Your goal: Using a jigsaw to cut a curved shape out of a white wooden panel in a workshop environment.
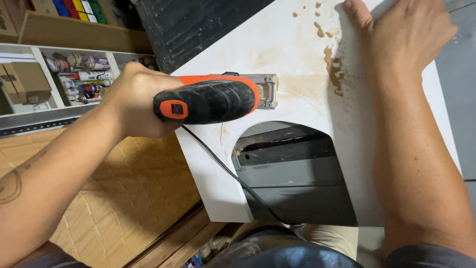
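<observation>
Left hand (136, 101) grips jigsaw (208, 100) near white board's (302, 64) arched cutout edge.

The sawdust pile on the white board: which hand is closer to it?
Right. The right hand presses flat on the white board beside the sawdust; the left hand grips the jigsaw, further away.

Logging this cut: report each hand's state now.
Left hand: closed on the jigsaw.
Right hand: open, flat on the white board.

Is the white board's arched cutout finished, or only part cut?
Finished: the arched opening in the board is clear through, dark surfaces showing beneath.
</observation>
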